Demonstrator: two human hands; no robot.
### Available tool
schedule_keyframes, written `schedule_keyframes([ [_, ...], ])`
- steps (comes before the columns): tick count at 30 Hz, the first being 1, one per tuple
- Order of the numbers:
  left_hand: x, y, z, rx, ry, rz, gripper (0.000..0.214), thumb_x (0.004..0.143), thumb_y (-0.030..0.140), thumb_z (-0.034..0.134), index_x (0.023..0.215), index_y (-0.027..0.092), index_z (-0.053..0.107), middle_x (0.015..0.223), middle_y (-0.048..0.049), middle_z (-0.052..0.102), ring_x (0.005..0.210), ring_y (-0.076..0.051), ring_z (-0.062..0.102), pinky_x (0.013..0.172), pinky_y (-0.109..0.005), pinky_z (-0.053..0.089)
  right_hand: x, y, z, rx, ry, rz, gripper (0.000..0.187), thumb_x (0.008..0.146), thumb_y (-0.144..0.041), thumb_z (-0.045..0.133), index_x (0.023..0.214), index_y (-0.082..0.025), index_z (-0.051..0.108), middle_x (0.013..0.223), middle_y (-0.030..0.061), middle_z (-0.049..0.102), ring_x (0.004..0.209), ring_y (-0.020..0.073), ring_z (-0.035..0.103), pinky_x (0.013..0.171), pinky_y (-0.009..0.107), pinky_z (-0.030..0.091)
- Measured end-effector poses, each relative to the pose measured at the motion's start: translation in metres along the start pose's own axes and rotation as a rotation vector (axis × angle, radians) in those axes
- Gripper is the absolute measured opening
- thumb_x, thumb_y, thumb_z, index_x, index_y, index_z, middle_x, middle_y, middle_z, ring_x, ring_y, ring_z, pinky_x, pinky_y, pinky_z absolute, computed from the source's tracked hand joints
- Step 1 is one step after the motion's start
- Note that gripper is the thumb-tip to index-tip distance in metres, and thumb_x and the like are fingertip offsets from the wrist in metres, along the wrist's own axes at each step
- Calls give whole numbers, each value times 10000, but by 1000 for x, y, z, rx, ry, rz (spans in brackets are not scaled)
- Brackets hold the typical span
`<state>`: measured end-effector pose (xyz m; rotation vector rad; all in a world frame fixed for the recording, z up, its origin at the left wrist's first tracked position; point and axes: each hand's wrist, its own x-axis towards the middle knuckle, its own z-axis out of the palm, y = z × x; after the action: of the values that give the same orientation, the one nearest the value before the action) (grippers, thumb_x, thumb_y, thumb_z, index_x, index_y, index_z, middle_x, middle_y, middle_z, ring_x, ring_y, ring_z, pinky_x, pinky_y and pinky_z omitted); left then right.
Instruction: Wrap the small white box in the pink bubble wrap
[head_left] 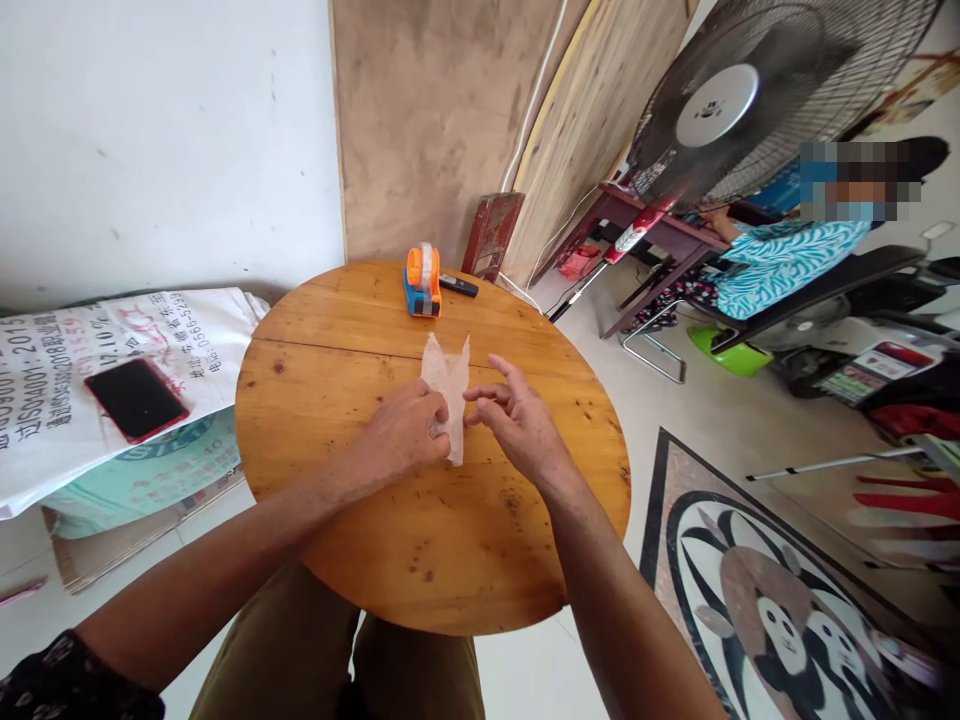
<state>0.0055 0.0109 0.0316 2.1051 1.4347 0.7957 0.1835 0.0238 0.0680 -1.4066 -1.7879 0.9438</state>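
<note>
**Around the room**

A large fan (718,105) stands near a seated person (799,260) in a blue-and-white top. Over there, a green basin (720,352) sits low down; a floor panel (780,630) shows two pandas. A red-edged phone (137,398) lies on a white printed sack (45,420).

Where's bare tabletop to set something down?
The tabletop is bare from the left hand to the left rim, from the right hand to the right rim, and between both and the near rim. Crowded: the middle, around the thin plastic, and the far edge, around the tape dispenser and dark object.
</note>
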Motion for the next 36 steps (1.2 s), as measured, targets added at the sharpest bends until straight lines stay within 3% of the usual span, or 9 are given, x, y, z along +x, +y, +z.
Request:
schedule_keyframes([
  [3, 2, -4, -2, 6, 19, 70, 142, 690, 155, 624, 825, 196, 622, 1016, -66, 595, 942, -235, 588, 828, -382, 510, 28, 14, -9, -121, 115, -84, 602, 776, -204, 524, 1374, -185, 455, 1150, 104, 670, 768, 164, 644, 685, 327, 521],
  [5, 3, -7, 0, -18, 44, 112, 145, 680, 153, 625, 815, 203, 615, 1093, -78, 586, 1079, -266, 561, 917, -420, 497, 50, 24, -13, -160, 124, -131, 632, 738, -165, 535, 1364, -209, 469, 1259, 114, 628, 968, 205, 627, 699, 318, 507],
  [8, 3, -12, 2, -65, 11, 131, 169, 680, 153, 614, 837, 213, 602, 1262, -99, 542, 1255, -296, 492, 999, -465, 469, 78, 36, -12, -78, 35, -132, 702, 698, -141, 529, 1390, -214, 434, 1293, 111, 608, 1125, 226, 578, 779, 329, 494],
  [11, 4, -13, 3, -102, -45, 103, 171, 686, 157, 597, 845, 218, 586, 1369, -110, 501, 1281, -300, 490, 993, -477, 479, 94, 43, -9, 35, -83, -137, 634, 728, -202, 548, 1355, -192, 464, 1166, 85, 646, 1017, 200, 606, 840, 338, 473],
  [16, 4, -10, 4, -122, -44, 110, 166, 682, 144, 573, 826, 227, 553, 1272, -100, 582, 1181, -275, 558, 972, -453, 494, 104, 48, -9, 97, -123, -206, 412, 761, -263, 580, 1168, -199, 598, 951, 20, 639, 897, 169, 599, 867, 327, 453],
  [21, 4, -10, 4, -139, -78, 75, 184, 682, 138, 574, 842, 222, 545, 1259, -106, 594, 1093, -254, 602, 918, -405, 511, 113, 48, -8, 59, -202, -214, 298, 758, -261, 589, 1038, -192, 662, 917, 19, 647, 878, 172, 587, 845, 327, 451],
  [27, 7, -9, 2, -139, -91, 111, 161, 693, 130, 545, 824, 219, 516, 902, -34, 611, 905, -209, 605, 839, -360, 518, 120, 44, -3, -73, -160, -244, 275, 757, -233, 564, 1010, -196, 667, 937, 14, 671, 912, 183, 592, 903, 354, 440],
  [33, 2, -11, 8, -76, 15, 126, 287, 692, 155, 589, 971, 217, 578, 1402, -141, 515, 1288, -322, 491, 1001, -501, 460, 118, 55, 13, -326, -93, -232, 362, 714, -105, 539, 1037, -198, 675, 840, 12, 666, 868, 197, 596, 872, 356, 438],
  [36, 1, -12, 9, -28, 54, 205, 383, 709, 149, 578, 1087, 207, 591, 1457, -145, 493, 1317, -321, 478, 1073, -523, 398, 116, 60, 18, -436, -60, -226, 396, 722, -117, 591, 1099, -206, 670, 859, 23, 678, 922, 228, 588, 902, 394, 416],
])
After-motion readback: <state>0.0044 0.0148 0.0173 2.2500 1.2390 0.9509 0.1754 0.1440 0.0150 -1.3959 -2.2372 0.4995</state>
